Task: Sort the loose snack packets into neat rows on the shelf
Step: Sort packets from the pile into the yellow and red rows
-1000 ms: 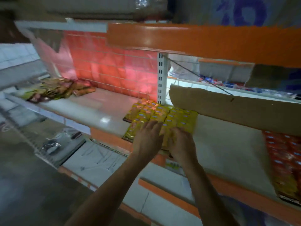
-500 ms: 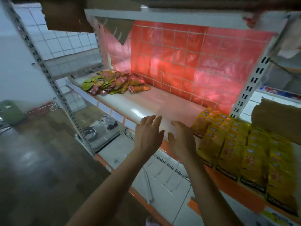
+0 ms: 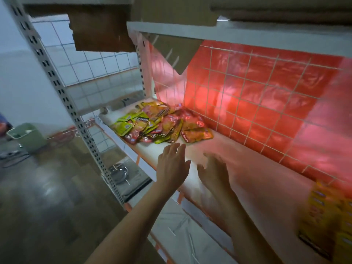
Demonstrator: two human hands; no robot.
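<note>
At the left end of the shelf (image 3: 247, 180), the loose snack packets (image 3: 162, 124) lay in 1 mixed heap, green, red and orange overlapping, a few near the front lip. Left hand (image 3: 172, 164) hovered just short of the heap, fingers straight, holding nothing. Right hand (image 3: 213, 172) sat beside it over bare shelf, fingers spread, empty, motion-blurred. Risks as I read them: a 2-hand scoop on slick overlapping foil could shed packets off the front edge, and a drag rightward could plough into the yellow packet rows (image 3: 327, 216) at far right.
</note>
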